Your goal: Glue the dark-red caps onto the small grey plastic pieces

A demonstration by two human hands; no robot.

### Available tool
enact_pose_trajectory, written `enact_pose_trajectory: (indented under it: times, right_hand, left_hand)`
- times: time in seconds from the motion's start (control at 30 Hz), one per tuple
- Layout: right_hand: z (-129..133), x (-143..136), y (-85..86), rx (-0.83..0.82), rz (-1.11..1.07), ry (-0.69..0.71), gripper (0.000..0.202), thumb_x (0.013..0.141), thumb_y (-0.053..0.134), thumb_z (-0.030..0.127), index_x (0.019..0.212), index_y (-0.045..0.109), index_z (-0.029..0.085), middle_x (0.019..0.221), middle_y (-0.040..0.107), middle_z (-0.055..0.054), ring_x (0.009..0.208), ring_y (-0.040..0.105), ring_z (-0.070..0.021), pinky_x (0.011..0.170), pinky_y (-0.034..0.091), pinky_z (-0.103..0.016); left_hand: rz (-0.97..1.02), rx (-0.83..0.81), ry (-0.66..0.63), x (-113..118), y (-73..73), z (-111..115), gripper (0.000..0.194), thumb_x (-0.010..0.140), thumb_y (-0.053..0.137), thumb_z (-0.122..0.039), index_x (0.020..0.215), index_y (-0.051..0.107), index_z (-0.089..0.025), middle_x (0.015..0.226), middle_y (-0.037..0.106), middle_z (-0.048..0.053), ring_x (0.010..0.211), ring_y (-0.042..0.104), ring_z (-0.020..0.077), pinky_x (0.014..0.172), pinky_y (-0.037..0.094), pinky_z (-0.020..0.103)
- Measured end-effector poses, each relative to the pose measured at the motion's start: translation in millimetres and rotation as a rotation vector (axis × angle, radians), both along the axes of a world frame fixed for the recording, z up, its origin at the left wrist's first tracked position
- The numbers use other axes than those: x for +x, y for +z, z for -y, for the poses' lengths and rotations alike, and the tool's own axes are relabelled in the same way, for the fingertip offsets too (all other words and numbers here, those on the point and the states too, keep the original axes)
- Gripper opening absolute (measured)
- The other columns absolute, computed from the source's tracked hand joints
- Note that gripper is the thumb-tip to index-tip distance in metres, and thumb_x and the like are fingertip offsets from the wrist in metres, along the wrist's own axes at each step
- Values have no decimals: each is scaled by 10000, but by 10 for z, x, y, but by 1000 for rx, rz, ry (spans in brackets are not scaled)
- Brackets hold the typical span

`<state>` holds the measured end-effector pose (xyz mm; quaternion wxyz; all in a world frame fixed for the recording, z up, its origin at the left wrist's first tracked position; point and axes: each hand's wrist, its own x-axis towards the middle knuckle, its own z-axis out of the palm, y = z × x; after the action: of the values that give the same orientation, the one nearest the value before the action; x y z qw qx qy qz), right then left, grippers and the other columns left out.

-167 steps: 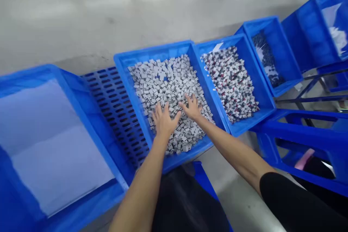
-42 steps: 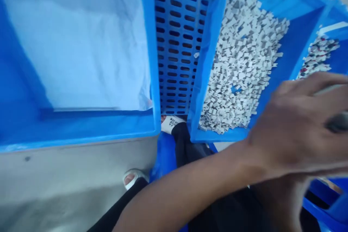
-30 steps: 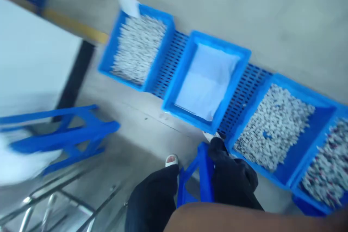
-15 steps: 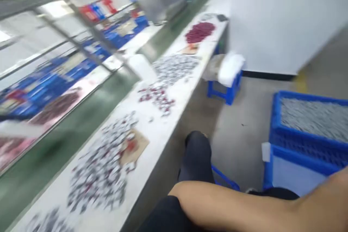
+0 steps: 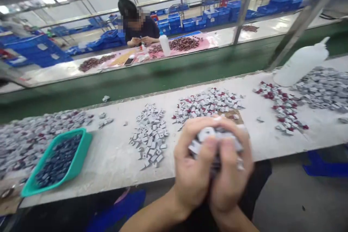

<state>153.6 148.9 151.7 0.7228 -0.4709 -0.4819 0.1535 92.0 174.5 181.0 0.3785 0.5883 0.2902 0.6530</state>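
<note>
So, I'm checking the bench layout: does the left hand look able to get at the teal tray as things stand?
Probably not without letting go first: the left hand is cupped with the right hand around pale pieces. The way to the tray looks free, with only a low pile between.

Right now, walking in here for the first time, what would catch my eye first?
Probably the bare left hand and right hand, cupped together in front around small pale grey blocky pieces. Then the turquoise oblong basket of small dark pieces, at the left of the long white worktable. A white rounded bottle on the right, beside heaped grey pieces, may draw the eye too.
</note>
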Motion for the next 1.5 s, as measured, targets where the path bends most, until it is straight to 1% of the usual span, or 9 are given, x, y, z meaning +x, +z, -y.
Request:
enact_pose_trajectory:
  times: [0.17, 0.3, 0.43, 0.57, 0.73, 0.97, 1.23, 1.4, 1.5]
  right_hand:
    - [-358, -736, -437, -125, -242, 237, 216, 1117, 676, 299, 1207, 857, 224, 1243, 882, -98, 1196, 844, -280, 1074, 704, -468]
    - [-485, -963, -970, -235, -227, 324, 236, 1110, 664, 327, 1194, 854, 215, 1211, 900, -99, 1158, 856, -275, 1060, 697, -452]
    - [-507, -970, -1264, -265, -149, 359, 265, 1087, 657, 329, 1211, 863, 218, 1254, 891, -116, 1225, 834, -294, 1114, 675, -483]
    - [-548, -968, -1287, -287, -71, 359, 289, 1084, 665, 316, 1265, 869, 220, 1329, 858, -136, 1343, 777, -307, 1209, 633, -508]
    - [-645, -930, -1245, -296, 82, 363, 262, 1121, 660, 332, 1266, 860, 241, 1274, 836, -118, 1255, 794, -272, 1168, 674, -468]
    - [-721, -848, -1243, -263, 388, 267, 412, 1197, 538, 283, 1457, 856, 278, 1474, 755, -147, 1455, 705, -286, 1278, 605, -494]
    - [-674, -816, -1254, -317, 639, 239, 521, 1220, 477, 236, 1664, 739, 308, 1825, 534, -150, 1762, 448, -319, 1429, 440, -524]
    - [-616, -812, -1224, -407, 777, 224, 549, 1207, 475, 217, 1672, 723, 371, 1948, 379, -97, 1857, 245, -381, 1475, 255, -710]
    - [-533, -765, -1240, -389, 819, 258, 559, 1206, 457, 241, 1720, 660, 325, 1958, 367, -102, 1864, 220, -381, 1475, 182, -766]
  left_hand:
    - [-116, -206, 415, -772, -734, -61, 293, 1218, 641, -494, 1197, 838, -278, 1215, 871, 41, 1133, 839, 207, 1044, 670, 315]
    - [-177, -216, 585, -953, -1258, -112, 268, 1204, 660, -455, 1169, 832, -253, 1144, 878, 46, 1064, 848, 208, 966, 672, 305]
    - [-205, -153, 662, -977, -1571, -135, 246, 1192, 654, -425, 1222, 826, -252, 1254, 863, 63, 1233, 819, 236, 1109, 645, 372]
    - [-244, -90, 707, -1007, -1652, -186, 251, 1194, 602, -356, 1263, 816, -245, 1361, 837, 84, 1372, 772, 266, 1214, 600, 450]
    - [-303, -87, 736, -1093, -1640, -317, 250, 1169, 593, -286, 1276, 810, -226, 1325, 848, 87, 1332, 787, 266, 1194, 609, 453]
    - [-394, 22, 737, -1159, -1646, -432, 341, 1231, 477, -341, 1300, 787, -217, 1331, 846, 104, 1319, 795, 267, 1176, 618, 462]
    - [-689, 232, 886, -1359, -1680, -217, 299, 1190, 523, -259, 1350, 771, -212, 1444, 824, 158, 1509, 724, 337, 1468, 240, 645]
    - [-662, 13, 986, -1407, -1757, -160, 385, 1218, 432, -361, 1303, 768, -194, 1414, 812, 201, 1414, 741, 347, 1343, 433, 603]
    - [-651, -42, 976, -1433, -1763, -197, 397, 1216, 422, -382, 1308, 756, -188, 1404, 801, 208, 1378, 733, 342, 1253, 512, 552]
